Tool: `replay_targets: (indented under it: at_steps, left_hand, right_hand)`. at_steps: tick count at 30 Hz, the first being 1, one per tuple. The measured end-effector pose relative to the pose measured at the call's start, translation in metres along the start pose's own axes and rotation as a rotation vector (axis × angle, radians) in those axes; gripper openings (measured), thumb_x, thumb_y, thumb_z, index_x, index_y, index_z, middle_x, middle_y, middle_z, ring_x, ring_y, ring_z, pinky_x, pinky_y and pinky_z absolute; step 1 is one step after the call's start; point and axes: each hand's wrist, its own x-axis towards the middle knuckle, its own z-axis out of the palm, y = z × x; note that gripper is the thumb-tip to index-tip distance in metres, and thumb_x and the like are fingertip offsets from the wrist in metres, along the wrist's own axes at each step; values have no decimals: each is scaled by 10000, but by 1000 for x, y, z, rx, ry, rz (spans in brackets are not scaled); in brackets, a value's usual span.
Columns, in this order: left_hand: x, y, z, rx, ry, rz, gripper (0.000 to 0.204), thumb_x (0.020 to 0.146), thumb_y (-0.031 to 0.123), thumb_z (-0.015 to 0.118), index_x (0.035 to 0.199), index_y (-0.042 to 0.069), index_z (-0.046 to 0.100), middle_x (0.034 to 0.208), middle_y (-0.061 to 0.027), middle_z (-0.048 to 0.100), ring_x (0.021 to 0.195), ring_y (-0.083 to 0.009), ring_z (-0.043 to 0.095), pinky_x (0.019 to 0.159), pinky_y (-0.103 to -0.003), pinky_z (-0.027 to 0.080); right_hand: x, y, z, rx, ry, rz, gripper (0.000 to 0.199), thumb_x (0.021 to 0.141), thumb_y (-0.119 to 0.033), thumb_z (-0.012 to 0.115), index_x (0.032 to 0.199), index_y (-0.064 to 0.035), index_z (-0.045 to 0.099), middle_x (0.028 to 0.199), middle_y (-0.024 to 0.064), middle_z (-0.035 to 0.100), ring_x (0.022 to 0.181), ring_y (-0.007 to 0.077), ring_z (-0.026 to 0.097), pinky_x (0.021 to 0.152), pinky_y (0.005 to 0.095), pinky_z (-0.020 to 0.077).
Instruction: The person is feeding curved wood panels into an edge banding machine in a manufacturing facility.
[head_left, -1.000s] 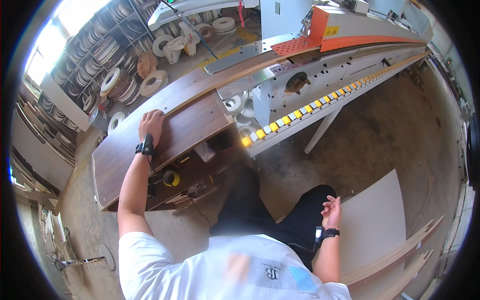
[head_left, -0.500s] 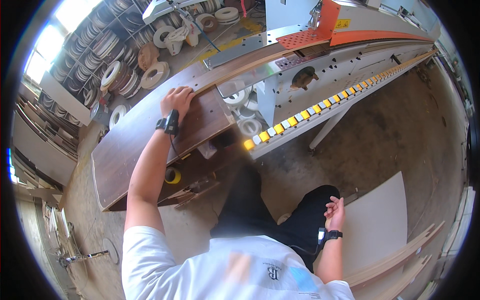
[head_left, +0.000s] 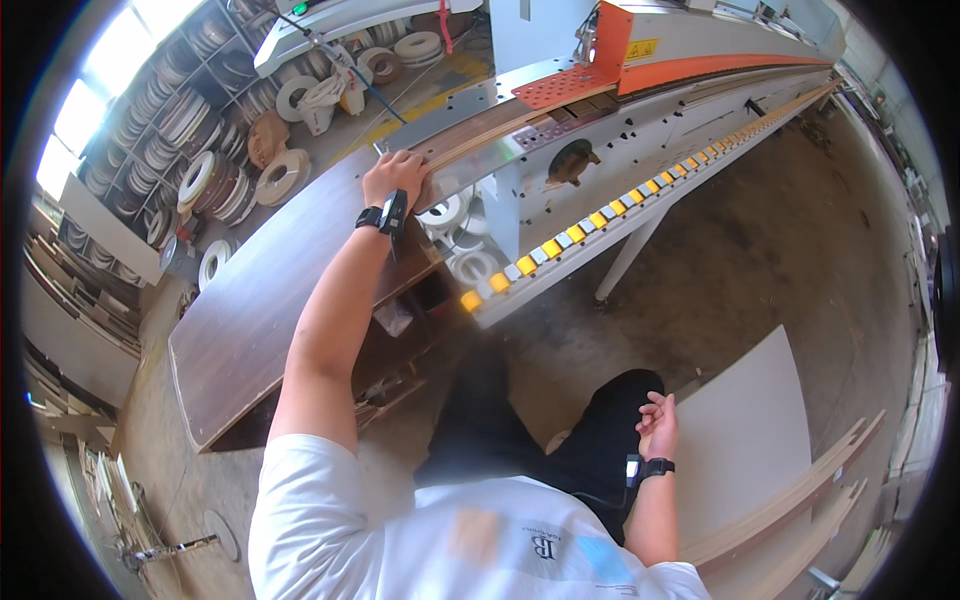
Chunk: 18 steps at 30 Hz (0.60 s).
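Observation:
My left hand (head_left: 395, 180) is closed over the near end of a narrow brown wooden strip (head_left: 480, 143), at the corner of a dark brown wood-topped table (head_left: 270, 290). From there the strip runs along the metal guide (head_left: 470, 105) into the edge-banding machine (head_left: 720, 65), under its orange guard (head_left: 608, 50). My fingertips curl over the strip and partly hide its end. Held low over my right thigh, my right hand (head_left: 657, 425) has nothing in it; its fingers are loosely bent and apart.
A rail of yellow and white rollers (head_left: 560, 245) slants along the machine's near side. Behind stand shelves of edge-band rolls (head_left: 180, 110). A pale panel (head_left: 750, 420) and long wooden strips (head_left: 790, 500) lie at my right. Stacked boards (head_left: 75, 330) line the left.
My left hand has moved right and farther away, toward the machine, along with the wooden strip. The whole view has shifted slightly; my right hand stays by my thigh.

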Motion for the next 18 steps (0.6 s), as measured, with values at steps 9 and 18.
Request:
replay_targets:
  at_steps: [9,18]
  left_hand:
    - [72,86,16,-167,-217,-211,295,985,346,538,1122,214,764,1184,-117,753,1140,-366,689,935,-507,566]
    - [65,13,83,-288,-10,207,393,978,176,589,1346,45,633,1417,-182,632,1318,-399,561,1131,-487,443]
  right_hand:
    - [-13,8,-24,86,54,-85,465,1099,-452,542,1180,-27,713,819,65,715,647,107,615,627,314,559]
    - [-81,-13,-117,-302,581,-413,318,1055,-317,633,1125,-20,724,906,67,758,816,152,694,739,311,558]
